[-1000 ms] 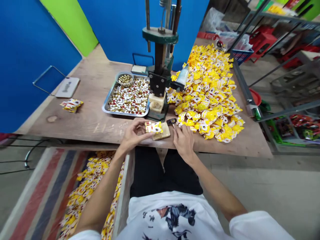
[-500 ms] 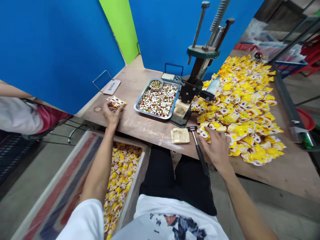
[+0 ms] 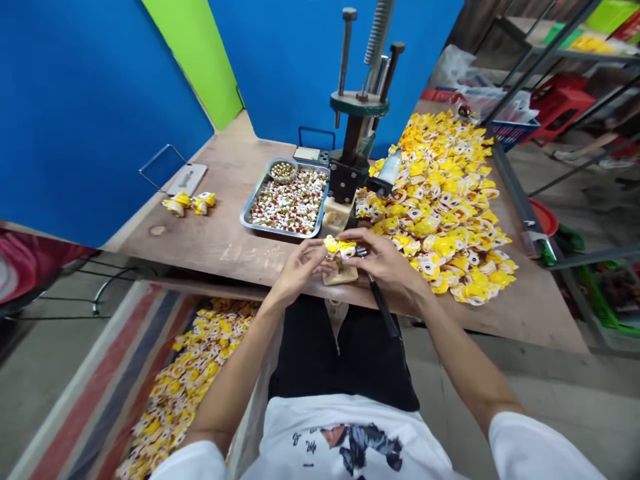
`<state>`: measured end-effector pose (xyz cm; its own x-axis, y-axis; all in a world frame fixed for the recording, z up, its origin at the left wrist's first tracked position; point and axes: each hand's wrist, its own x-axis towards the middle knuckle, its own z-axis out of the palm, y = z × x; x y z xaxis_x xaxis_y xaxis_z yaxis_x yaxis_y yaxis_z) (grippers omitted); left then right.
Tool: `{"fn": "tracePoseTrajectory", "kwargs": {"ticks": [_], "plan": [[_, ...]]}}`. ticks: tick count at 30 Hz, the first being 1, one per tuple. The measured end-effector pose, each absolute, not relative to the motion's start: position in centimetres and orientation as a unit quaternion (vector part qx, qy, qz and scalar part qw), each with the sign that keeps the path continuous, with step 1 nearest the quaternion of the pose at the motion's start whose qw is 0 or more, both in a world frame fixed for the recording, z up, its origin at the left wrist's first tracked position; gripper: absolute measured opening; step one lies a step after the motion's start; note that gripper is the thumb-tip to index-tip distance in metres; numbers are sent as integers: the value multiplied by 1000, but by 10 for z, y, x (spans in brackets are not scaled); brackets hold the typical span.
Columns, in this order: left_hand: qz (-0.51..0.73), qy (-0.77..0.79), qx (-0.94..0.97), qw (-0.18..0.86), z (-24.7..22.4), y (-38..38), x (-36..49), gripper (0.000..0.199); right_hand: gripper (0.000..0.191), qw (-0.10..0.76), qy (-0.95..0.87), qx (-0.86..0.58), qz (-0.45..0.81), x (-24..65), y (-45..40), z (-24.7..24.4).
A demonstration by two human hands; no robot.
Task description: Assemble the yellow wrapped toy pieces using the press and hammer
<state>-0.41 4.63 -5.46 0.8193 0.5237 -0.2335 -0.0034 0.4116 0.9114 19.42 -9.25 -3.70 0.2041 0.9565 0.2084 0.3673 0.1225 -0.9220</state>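
Note:
Both hands are together at the table's front edge. My right hand (image 3: 379, 259) pinches a small yellow-and-white animal-face toy piece (image 3: 344, 248) from the right. On its left side, my left hand (image 3: 301, 267) has its fingertips closed on the same piece. Just below it lies a cream-coloured block (image 3: 340, 275), partly covered by the hands. A hammer (image 3: 383, 308) rests beside the block, its black handle jutting past the table edge and its head mostly hidden by my right hand. Two similar yellow pieces (image 3: 204, 203) sit apart on the left of the table.
A metal tray (image 3: 246, 219) of small white, red and gold parts holds a bowl of gold beads (image 3: 283, 171). Right of it stands a hand press (image 3: 347, 177), then a large heap of yellow pieces (image 3: 440, 207). Below left, a striped-lined bin (image 3: 107, 373) contains more pieces.
My left hand has left the pieces at the left and come to the middle. My right hand has moved from the heap's edge to above the block, now with a yellow piece. The view has shifted right.

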Motion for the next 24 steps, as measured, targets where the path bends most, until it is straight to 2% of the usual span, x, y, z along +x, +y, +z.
{"fn": "tracePoseTrajectory", "kwargs": {"ticks": [7, 9, 11, 13, 19, 21, 24], "plan": [[202, 283, 505, 790, -58, 65, 2, 66, 46, 444, -684, -561, 145, 194, -86, -48], [279, 312, 548, 724, -65, 62, 12, 65, 35, 466, -631, -616, 76, 204, -88, -48], [356, 342, 595, 634, -74, 58, 26, 63, 24, 522, -516, -679, 23, 219, -91, -50], [394, 355, 628, 570, -83, 54, 41, 59, 20, 583, -396, -710, 8, 236, -92, -53], [431, 357, 704, 437, -99, 48, 76, 38, 27, 714, -207, -655, 133, 284, -71, -58], [439, 362, 729, 381, -102, 47, 82, 31, 31, 751, -140, -612, 206, 304, -54, -45], [444, 356, 747, 345, -107, 47, 86, 27, 43, 756, -106, -558, 325, 335, -22, -11]]}}
